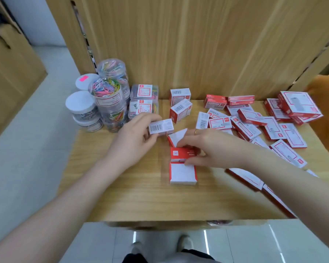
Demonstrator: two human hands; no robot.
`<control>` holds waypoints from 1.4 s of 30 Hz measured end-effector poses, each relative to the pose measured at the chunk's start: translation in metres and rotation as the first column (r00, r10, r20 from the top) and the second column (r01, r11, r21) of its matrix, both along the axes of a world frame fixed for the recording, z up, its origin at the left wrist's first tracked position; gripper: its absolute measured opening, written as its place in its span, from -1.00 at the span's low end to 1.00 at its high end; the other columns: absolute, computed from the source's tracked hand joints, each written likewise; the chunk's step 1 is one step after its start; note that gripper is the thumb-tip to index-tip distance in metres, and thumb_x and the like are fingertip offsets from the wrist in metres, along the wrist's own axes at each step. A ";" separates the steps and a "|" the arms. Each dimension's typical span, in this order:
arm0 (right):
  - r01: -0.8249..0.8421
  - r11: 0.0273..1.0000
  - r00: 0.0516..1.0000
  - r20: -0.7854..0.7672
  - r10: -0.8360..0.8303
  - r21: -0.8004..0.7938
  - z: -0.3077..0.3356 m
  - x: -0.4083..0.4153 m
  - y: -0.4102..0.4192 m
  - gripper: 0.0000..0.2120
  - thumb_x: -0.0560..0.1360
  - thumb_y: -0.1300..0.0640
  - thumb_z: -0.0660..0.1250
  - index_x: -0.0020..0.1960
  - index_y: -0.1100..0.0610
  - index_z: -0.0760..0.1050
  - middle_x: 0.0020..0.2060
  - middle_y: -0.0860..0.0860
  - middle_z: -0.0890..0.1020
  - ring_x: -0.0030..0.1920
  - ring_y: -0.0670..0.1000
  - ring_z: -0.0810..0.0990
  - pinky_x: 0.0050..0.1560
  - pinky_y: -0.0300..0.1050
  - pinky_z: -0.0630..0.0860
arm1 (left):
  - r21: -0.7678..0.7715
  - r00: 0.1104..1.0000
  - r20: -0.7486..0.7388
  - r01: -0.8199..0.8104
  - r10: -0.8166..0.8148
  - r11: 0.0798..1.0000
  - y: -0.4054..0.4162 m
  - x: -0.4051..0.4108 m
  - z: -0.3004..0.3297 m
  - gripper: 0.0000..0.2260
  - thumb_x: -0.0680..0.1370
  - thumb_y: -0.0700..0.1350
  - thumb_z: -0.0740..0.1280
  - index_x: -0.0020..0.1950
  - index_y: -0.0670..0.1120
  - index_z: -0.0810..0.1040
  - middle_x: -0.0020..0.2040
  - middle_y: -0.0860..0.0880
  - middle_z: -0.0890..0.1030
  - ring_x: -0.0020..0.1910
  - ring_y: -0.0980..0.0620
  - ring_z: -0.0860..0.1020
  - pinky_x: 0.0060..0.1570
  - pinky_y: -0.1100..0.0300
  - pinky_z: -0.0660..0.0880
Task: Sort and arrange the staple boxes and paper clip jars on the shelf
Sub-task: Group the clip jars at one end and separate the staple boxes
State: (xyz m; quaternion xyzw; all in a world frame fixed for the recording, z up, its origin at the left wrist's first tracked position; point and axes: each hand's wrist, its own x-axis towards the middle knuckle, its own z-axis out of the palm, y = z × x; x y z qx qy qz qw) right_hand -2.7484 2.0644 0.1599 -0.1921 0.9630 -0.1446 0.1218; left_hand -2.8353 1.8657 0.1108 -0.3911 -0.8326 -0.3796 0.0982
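Note:
My left hand (135,137) grips a small red and white staple box (160,126) just above the wooden shelf (122,186), barcode side up. My right hand (205,149) holds another small staple box (184,153) at mid-shelf, with a tilted box (176,138) behind it and a flat box (182,174) in front of it. Two more small boxes (180,103) stand near the back panel. Clear paper clip jars (110,95) with coloured clips are stacked at the back left, beside white-lidded jars (82,105). Flat staple boxes (254,122) lie scattered on the right.
Two clear square clip boxes (143,101) are stacked next to the jars. A wooden back panel (198,44) closes the shelf behind. A larger stack of red boxes (298,105) sits at the far right. Tiled floor and my shoes (184,243) show below the front edge.

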 end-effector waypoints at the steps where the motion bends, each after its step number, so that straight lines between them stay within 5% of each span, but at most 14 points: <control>1: -0.004 1.000 1.000 -0.009 0.004 -0.008 -0.002 0.000 0.001 -0.68 0.48 0.03 0.34 0.21 0.07 0.45 0.02 -0.07 0.48 -0.11 -0.07 0.42 -0.10 -0.21 0.33 | 0.012 1.000 0.010 0.003 -0.003 1.000 -0.005 0.003 -0.002 -0.73 0.41 -0.14 0.27 0.11 -0.04 0.50 -0.01 0.15 0.44 -0.30 0.20 0.37 -0.25 0.39 0.38; 8: -0.090 0.989 0.968 -0.244 0.060 -0.115 -0.024 0.012 0.008 -0.78 0.41 0.10 0.33 0.02 -0.02 0.39 0.07 -0.03 0.51 -0.07 0.01 0.54 -0.22 -0.01 0.50 | 0.019 0.981 0.195 0.013 -0.016 1.000 -0.025 0.015 -0.014 -0.70 0.37 -0.09 0.44 0.06 0.03 0.49 0.01 0.16 0.41 -0.29 0.10 0.51 -0.30 0.44 0.40; 10: -0.058 0.993 0.977 -0.210 0.034 -0.107 -0.032 0.017 0.010 -0.65 0.39 0.20 0.40 -0.04 -0.07 0.27 0.15 -0.04 0.46 -0.04 0.01 0.51 -0.18 -0.01 0.50 | 0.040 0.966 0.258 -0.033 0.022 0.999 -0.024 0.016 -0.015 -0.73 0.36 -0.14 0.50 -0.04 0.01 0.48 0.01 0.05 0.44 -0.32 0.10 0.50 -0.31 0.47 0.37; 14: 0.007 0.991 0.995 -0.099 -0.021 -0.136 -0.033 0.020 0.013 -0.59 0.41 0.20 0.39 -0.06 -0.15 0.21 0.21 -0.13 0.40 -0.05 -0.20 0.36 -0.14 -0.43 0.29 | 0.002 0.929 0.335 -0.168 0.158 0.986 -0.015 0.018 -0.016 -0.73 0.36 -0.15 0.50 -0.18 0.05 0.41 -0.19 0.04 0.48 -0.42 0.18 0.42 -0.37 0.45 0.30; 16: 0.070 0.982 0.995 -0.056 -0.081 -0.177 -0.032 0.020 0.013 -0.60 0.41 0.21 0.40 -0.02 -0.16 0.25 0.18 -0.11 0.46 -0.05 -0.19 0.38 -0.09 -0.49 0.28 | -0.042 0.917 0.340 -0.206 0.207 0.978 -0.011 0.020 -0.013 -0.70 0.35 -0.11 0.50 -0.10 0.02 0.38 -0.27 0.11 0.49 -0.43 0.19 0.41 -0.37 0.40 0.31; 19: 0.222 0.934 0.972 -0.010 -0.234 -0.281 -0.031 0.024 0.010 -0.64 0.39 0.21 0.44 0.04 -0.03 0.36 0.06 -0.05 0.53 -0.11 -0.08 0.45 -0.13 -0.35 0.37 | -0.045 0.913 0.364 -0.182 0.186 0.982 -0.009 0.018 -0.010 -0.54 0.31 -0.07 0.53 0.11 -0.02 0.40 -0.04 0.09 0.53 -0.31 0.15 0.45 -0.21 0.24 0.41; 21: 0.338 0.823 0.938 0.086 -0.337 -0.458 -0.030 0.028 0.003 -0.66 0.37 0.24 0.45 -0.01 -0.03 0.37 -0.03 -0.13 0.52 -0.23 -0.06 0.48 -0.18 -0.26 0.42 | -0.136 0.934 0.290 -0.175 0.208 0.975 -0.007 0.015 -0.011 -0.49 0.32 -0.02 0.51 0.19 -0.04 0.40 0.08 0.01 0.53 -0.09 0.03 0.52 -0.05 0.12 0.46; 23: 0.473 0.585 0.872 0.256 -0.417 -0.659 -0.026 0.031 -0.006 -0.76 0.41 0.25 0.40 -0.04 0.03 0.40 -0.15 -0.12 0.52 -0.34 -0.06 0.46 -0.27 -0.24 0.42 | -0.209 0.952 0.208 -0.180 0.224 0.961 -0.006 0.014 -0.010 -0.56 0.37 0.01 0.45 0.18 -0.04 0.42 0.10 -0.04 0.54 0.08 -0.03 0.50 0.03 0.05 0.46; 26: 0.640 0.273 0.737 0.474 -0.482 -0.718 -0.019 0.033 -0.019 -0.96 0.51 0.16 0.28 -0.10 0.11 0.41 -0.31 0.02 0.54 -0.45 -0.06 0.44 -0.39 -0.23 0.38 | -0.142 0.943 0.279 -0.148 0.183 0.979 -0.011 0.014 -0.008 -0.75 0.44 -0.02 0.34 0.09 -0.04 0.47 0.02 -0.04 0.59 0.02 -0.04 0.53 0.01 0.06 0.46; 29: 0.746 0.090 0.615 0.630 -0.474 -0.660 -0.017 0.029 -0.029 -0.84 0.53 0.01 0.23 -0.10 0.10 0.46 -0.31 0.06 0.58 -0.42 -0.02 0.44 -0.40 -0.23 0.35 | 0.063 0.772 0.627 -0.179 0.100 0.982 -0.017 0.011 0.002 -0.93 0.51 -0.05 0.24 -0.10 0.03 0.51 -0.15 -0.03 0.62 -0.21 -0.01 0.57 -0.13 0.11 0.50; 31: 0.773 -0.021 0.563 0.701 -0.438 -0.633 -0.015 0.027 -0.037 -0.79 0.53 -0.01 0.22 -0.14 0.09 0.50 -0.31 0.05 0.61 -0.42 0.00 0.47 -0.40 -0.23 0.40 | 0.208 0.497 0.866 -0.257 -0.055 0.944 -0.020 0.010 0.009 -0.83 0.57 -0.09 0.14 -0.04 -0.03 0.52 -0.18 -0.11 0.63 -0.34 0.01 0.59 -0.27 0.19 0.55; 34: 0.774 -0.119 0.529 0.739 -0.418 -0.622 -0.013 0.023 -0.047 -0.77 0.54 0.00 0.20 -0.19 0.09 0.52 -0.31 0.08 0.61 -0.48 -0.01 0.50 -0.46 -0.26 0.45 | 0.335 0.156 0.942 -0.362 -0.297 0.870 -0.026 0.010 0.015 -0.74 0.59 -0.07 0.06 -0.03 -0.14 0.51 -0.33 -0.10 0.65 -0.45 0.00 0.62 -0.39 0.27 0.56; 38: 0.764 -0.255 0.504 0.795 -0.337 -0.593 -0.011 0.021 -0.054 -0.79 0.55 0.05 0.17 -0.14 0.10 0.52 -0.28 0.05 0.63 -0.47 -0.01 0.51 -0.50 -0.28 0.45 | 0.408 -0.029 0.889 -0.405 -0.457 0.818 -0.033 0.007 0.013 -0.67 0.59 -0.03 0.04 -0.04 -0.20 0.52 -0.33 -0.13 0.65 -0.43 0.01 0.62 -0.44 0.30 0.55; 42: 0.742 -0.284 0.521 0.789 -0.326 -0.607 -0.011 0.018 -0.055 -0.71 0.54 0.03 0.18 -0.26 0.05 0.59 -0.26 0.02 0.65 -0.34 0.03 0.45 -0.54 -0.32 0.31 | 0.451 -0.094 0.842 -0.419 -0.532 0.788 -0.034 0.004 0.013 -0.66 0.60 0.01 0.08 0.01 -0.22 0.51 -0.29 -0.15 0.65 -0.39 -0.01 0.63 -0.42 0.29 0.56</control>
